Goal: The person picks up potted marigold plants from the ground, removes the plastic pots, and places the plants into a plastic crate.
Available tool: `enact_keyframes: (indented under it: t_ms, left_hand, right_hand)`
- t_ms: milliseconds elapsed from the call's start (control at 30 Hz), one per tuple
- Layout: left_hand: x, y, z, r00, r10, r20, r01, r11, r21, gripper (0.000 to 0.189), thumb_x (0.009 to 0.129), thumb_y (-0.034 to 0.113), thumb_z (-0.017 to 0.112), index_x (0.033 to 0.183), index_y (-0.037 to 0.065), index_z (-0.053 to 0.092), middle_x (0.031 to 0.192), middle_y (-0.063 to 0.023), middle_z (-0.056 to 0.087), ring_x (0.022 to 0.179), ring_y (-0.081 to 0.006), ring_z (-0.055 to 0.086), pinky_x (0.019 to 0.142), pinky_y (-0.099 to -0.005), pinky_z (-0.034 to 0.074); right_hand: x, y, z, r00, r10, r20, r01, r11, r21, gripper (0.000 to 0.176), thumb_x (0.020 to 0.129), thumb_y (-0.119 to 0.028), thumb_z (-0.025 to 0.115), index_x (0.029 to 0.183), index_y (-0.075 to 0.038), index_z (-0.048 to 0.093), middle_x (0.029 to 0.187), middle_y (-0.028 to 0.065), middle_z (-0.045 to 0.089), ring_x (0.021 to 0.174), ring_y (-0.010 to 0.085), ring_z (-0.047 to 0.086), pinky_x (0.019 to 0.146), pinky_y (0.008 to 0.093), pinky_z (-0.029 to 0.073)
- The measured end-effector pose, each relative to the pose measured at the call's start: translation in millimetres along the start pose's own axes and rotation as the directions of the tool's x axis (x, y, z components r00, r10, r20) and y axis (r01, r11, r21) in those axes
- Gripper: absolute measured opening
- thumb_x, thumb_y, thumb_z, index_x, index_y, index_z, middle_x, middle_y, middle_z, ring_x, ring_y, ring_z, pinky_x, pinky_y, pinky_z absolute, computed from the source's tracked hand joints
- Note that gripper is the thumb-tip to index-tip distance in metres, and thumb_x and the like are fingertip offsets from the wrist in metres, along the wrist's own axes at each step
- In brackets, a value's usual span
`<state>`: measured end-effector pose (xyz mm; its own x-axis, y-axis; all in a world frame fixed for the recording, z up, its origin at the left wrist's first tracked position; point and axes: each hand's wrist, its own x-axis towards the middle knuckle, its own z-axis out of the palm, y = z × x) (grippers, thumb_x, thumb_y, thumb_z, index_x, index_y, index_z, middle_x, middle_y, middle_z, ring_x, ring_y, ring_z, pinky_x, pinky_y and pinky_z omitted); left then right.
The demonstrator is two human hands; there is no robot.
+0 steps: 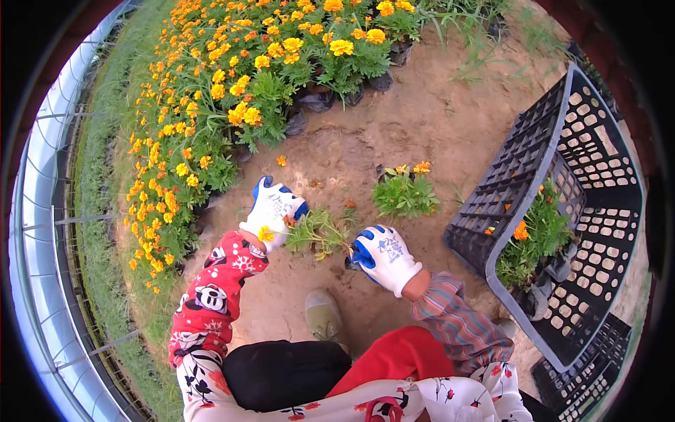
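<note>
Both hands wear white gloves with blue palms and fingers. Between them a marigold plant (316, 231) lies sideways over the bare soil, its leafy top toward the left. My left hand (273, 213) is closed at the leafy end, with a yellow flower by its wrist. At the stem base my right hand (383, 259) is closed round the lower part, where a bit of dark bag shows beside the fingers. A second marigold plant (406, 193) stands on the soil just beyond my right hand.
A black plastic crate (524, 162) at the right, tilted, holds marigold plants (538, 235) in dark bags. Another crate (587, 369) is below it. Dense flowering marigolds (274, 77) fill the upper left. A shoe (323, 316) rests on the soil near the knees.
</note>
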<state>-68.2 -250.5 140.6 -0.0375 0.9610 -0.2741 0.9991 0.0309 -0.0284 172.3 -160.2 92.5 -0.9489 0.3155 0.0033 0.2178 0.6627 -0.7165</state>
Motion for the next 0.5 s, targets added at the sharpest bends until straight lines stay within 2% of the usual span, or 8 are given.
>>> enact_keyframes:
  t_ms: [67,133,200,267,333,400,467,500]
  left_hand:
    - [1.4,-22.2,-0.2,0.975,-0.162,-0.152,0.194,0.954,0.230,0.002,0.066,0.018,0.058,0.065,0.018,0.056,0.065,-0.0025,0.058,0.075,-0.0225,0.056,0.080,-0.0431,0.036]
    - [-14.2,-70.9,-14.7,0.869,-0.462,-0.177,0.492,0.848,0.200,0.009,0.074,0.025,0.058,0.080,0.018,0.061,0.076,-0.0045,0.062,0.081,-0.0243,0.057,0.088,-0.0443,0.034]
    - [-29.2,-92.0,-31.6,0.836,-0.508,-0.210,0.512,0.858,-0.039,0.027,0.077,0.032,0.060,0.100,0.017,0.062,0.093,-0.0100,0.062,0.088,-0.0269,0.058,0.090,-0.0429,0.036]
    - [-23.7,-59.3,-54.5,0.876,-0.402,-0.268,0.378,0.916,-0.139,0.043,0.076,0.037,0.061,0.114,0.017,0.057,0.105,-0.0111,0.060,0.092,-0.0293,0.058,0.085,-0.0431,0.041]
    - [-10.3,-18.5,-66.3,0.963,-0.250,0.102,0.231,0.565,-0.792,0.044,0.077,0.039,0.061,0.115,0.017,0.056,0.098,-0.0082,0.062,0.087,-0.0301,0.059,0.078,-0.0415,0.044]
    - [0.0,15.5,-87.7,0.919,-0.037,0.392,0.271,0.781,-0.562,0.033,0.081,0.021,0.063,0.111,0.010,0.058,0.090,-0.0085,0.063,0.082,-0.0203,0.060,0.068,-0.0328,0.050]
    - [1.9,19.3,-57.0,0.936,0.118,0.331,0.082,0.843,-0.532,0.030,0.080,0.023,0.063,0.107,0.009,0.060,0.083,-0.0102,0.062,0.072,-0.0199,0.060,0.060,-0.0337,0.050]
    - [2.2,23.7,-56.1,0.930,0.010,0.369,0.227,0.773,-0.593,0.028,0.081,0.026,0.062,0.103,0.009,0.062,0.080,-0.0114,0.062,0.071,-0.0230,0.059,0.060,-0.0344,0.048]
  right_hand:
    - [2.4,-6.0,-6.9,1.000,0.007,0.012,-0.007,1.000,-0.007,0.018,0.078,-0.026,0.056,0.088,-0.011,0.059,0.090,0.0095,0.057,0.091,0.0289,0.053,0.080,0.0421,0.042]
    - [-8.2,-2.3,-9.8,0.999,-0.040,0.010,0.041,0.993,-0.112,0.019,0.078,-0.027,0.056,0.088,-0.011,0.059,0.090,0.0094,0.056,0.092,0.0281,0.053,0.080,0.0421,0.042]
    - [-18.9,9.8,-7.8,0.992,0.087,0.088,-0.079,0.993,-0.093,0.020,0.077,-0.027,0.056,0.086,-0.010,0.058,0.091,0.0099,0.057,0.092,0.0282,0.053,0.080,0.0422,0.042]
    - [-24.0,14.1,-5.4,0.989,0.113,0.091,-0.103,0.989,-0.107,0.019,0.077,-0.027,0.057,0.085,-0.009,0.058,0.090,0.0101,0.057,0.091,0.0287,0.054,0.079,0.0422,0.042]
    - [-23.7,11.3,-7.5,0.992,0.098,0.083,-0.089,0.990,-0.112,0.019,0.077,-0.026,0.057,0.085,-0.009,0.058,0.089,0.0101,0.057,0.090,0.0288,0.054,0.079,0.0422,0.042]
    - [-23.7,6.9,-7.2,0.994,0.075,0.078,-0.065,0.991,-0.119,0.018,0.077,-0.026,0.057,0.084,-0.009,0.059,0.089,0.0102,0.057,0.090,0.0289,0.054,0.079,0.0423,0.043]
    - [-24.2,5.7,-8.0,0.993,0.074,0.088,-0.063,0.990,-0.123,0.018,0.076,-0.025,0.057,0.084,-0.009,0.059,0.089,0.0100,0.057,0.090,0.0285,0.054,0.080,0.0422,0.043]
    - [-25.4,6.4,-8.2,0.993,0.079,0.084,-0.068,0.989,-0.129,0.018,0.076,-0.025,0.057,0.084,-0.009,0.059,0.089,0.0100,0.057,0.090,0.0285,0.054,0.080,0.0422,0.043]
